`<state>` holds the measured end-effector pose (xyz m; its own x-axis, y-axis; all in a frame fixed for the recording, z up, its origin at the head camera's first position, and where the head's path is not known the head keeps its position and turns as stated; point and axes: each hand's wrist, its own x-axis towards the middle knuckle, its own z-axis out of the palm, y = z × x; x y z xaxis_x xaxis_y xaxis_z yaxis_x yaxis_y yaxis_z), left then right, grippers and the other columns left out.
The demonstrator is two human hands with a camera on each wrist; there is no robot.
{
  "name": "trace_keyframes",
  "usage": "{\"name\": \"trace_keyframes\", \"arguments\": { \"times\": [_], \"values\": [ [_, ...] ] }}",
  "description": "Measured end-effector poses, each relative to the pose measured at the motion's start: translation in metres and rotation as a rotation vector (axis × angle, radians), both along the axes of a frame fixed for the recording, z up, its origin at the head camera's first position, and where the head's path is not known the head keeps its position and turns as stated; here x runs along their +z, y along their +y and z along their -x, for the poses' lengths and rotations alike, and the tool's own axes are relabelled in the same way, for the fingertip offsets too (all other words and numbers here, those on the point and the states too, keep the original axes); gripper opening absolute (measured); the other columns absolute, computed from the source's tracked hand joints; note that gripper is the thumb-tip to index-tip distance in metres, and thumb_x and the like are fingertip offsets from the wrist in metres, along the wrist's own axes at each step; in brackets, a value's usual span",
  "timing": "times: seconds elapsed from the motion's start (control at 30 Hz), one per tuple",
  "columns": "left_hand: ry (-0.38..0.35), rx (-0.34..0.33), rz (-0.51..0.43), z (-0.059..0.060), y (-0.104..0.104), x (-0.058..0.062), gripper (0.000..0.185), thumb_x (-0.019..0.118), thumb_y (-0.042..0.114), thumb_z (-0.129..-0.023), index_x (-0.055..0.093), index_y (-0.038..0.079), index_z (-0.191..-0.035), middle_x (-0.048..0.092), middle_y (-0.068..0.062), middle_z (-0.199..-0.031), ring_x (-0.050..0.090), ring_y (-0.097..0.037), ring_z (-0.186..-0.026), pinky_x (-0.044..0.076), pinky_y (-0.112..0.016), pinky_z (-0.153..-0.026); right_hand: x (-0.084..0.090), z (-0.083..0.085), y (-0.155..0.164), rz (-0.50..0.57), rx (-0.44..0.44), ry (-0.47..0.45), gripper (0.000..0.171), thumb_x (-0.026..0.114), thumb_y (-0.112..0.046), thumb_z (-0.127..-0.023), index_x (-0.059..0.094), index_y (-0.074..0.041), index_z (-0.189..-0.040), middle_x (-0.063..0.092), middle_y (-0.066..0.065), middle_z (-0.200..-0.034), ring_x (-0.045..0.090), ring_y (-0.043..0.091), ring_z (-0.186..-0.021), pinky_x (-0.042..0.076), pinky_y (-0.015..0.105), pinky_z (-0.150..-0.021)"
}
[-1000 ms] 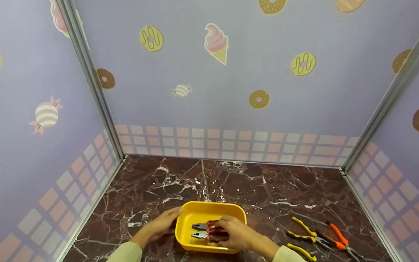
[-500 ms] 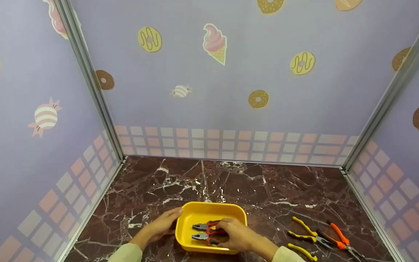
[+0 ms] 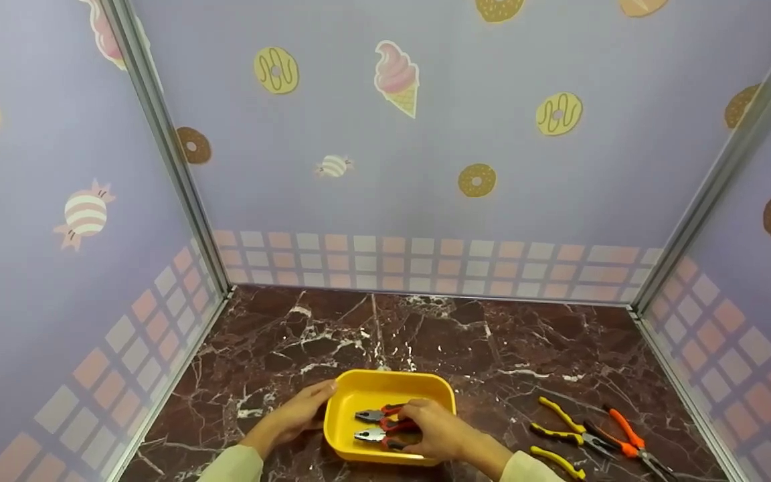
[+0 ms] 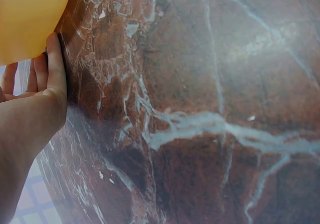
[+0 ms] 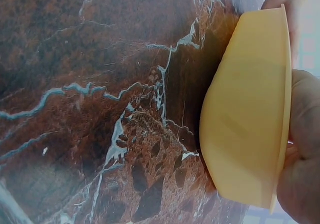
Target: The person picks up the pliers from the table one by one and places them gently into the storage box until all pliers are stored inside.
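Note:
Two red-and-black-handled pliers lie side by side in a yellow bin (image 3: 352,396), jaws to the left. My right hand (image 3: 440,432) reaches in over the right rim and holds the nearer pliers (image 3: 370,436) by the handles, with the thumb at the near side. Its fingers also overlap the handles of the farther pliers (image 3: 367,416). My left hand (image 3: 298,414) rests against the bin's left wall, its fingers extended along the outside in the left wrist view. In the right wrist view the bin's outer wall (image 5: 247,108) hides the pliers and the fingertips.
On the right of the dark marbled table (image 3: 452,335) lie yellow-and-black-handled pliers (image 3: 576,432), orange-handled pliers (image 3: 630,438) and another yellow-handled tool (image 3: 556,462), partly cut off by the frame's lower edge. Patterned wall panels (image 3: 425,167) enclose the table at the back and both sides.
The nearer pliers have shifted slightly toward me in the bin, widening the gap to the farther pliers. Both hands stay in nearly the same place.

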<state>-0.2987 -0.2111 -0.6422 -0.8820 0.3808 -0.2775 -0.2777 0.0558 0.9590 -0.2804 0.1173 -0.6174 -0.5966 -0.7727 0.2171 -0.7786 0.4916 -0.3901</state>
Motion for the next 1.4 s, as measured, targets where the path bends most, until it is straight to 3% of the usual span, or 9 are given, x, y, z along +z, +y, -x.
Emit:
{"name": "trace_keyframes", "arguments": {
  "times": [0.17,0.4,1.03,1.4],
  "values": [
    [-0.004,-0.001,-0.011,0.0008,0.0008,0.0006,0.069,0.046,0.045,-0.114,0.034,-0.003,-0.163,0.060,-0.023,-0.145,0.065,-0.029,-0.122,0.058,-0.052,-0.101,0.0019,0.0013,-0.0003,-0.030,-0.017,-0.016,0.045,0.092,-0.028,-0.085,0.072,-0.010,-0.121,0.071,0.004,-0.116,0.068,0.018,-0.107,0.059,0.032,-0.095],
    [-0.003,-0.004,-0.003,0.0003,0.0015,0.0018,0.070,0.047,0.046,-0.114,0.034,-0.003,-0.163,0.060,-0.024,-0.145,0.065,-0.030,-0.123,0.058,-0.053,-0.101,0.0000,0.0009,0.0002,-0.007,-0.009,-0.055,0.036,0.083,-0.029,-0.095,0.072,-0.010,-0.123,0.070,0.004,-0.113,0.067,0.017,-0.103,0.059,0.029,-0.089],
    [-0.008,-0.013,-0.024,0.0000,0.0004,0.0019,0.069,0.045,0.044,-0.115,0.032,-0.005,-0.163,0.060,-0.024,-0.145,0.066,-0.031,-0.123,0.059,-0.052,-0.101,-0.0004,-0.0018,0.0017,0.014,-0.041,-0.061,0.036,0.081,-0.037,-0.097,0.075,-0.011,-0.121,0.070,0.002,-0.110,0.067,0.015,-0.099,0.059,0.027,-0.085],
    [-0.007,-0.016,-0.022,0.0020,0.0006,0.0005,0.070,0.045,0.044,-0.115,0.032,-0.005,-0.163,0.059,-0.023,-0.146,0.065,-0.030,-0.124,0.058,-0.052,-0.102,0.0033,-0.0016,0.0036,0.032,-0.008,-0.075,0.037,0.079,-0.035,-0.098,0.075,-0.010,-0.124,0.070,0.003,-0.114,0.067,0.016,-0.103,0.059,0.027,-0.088]
  ]
}}
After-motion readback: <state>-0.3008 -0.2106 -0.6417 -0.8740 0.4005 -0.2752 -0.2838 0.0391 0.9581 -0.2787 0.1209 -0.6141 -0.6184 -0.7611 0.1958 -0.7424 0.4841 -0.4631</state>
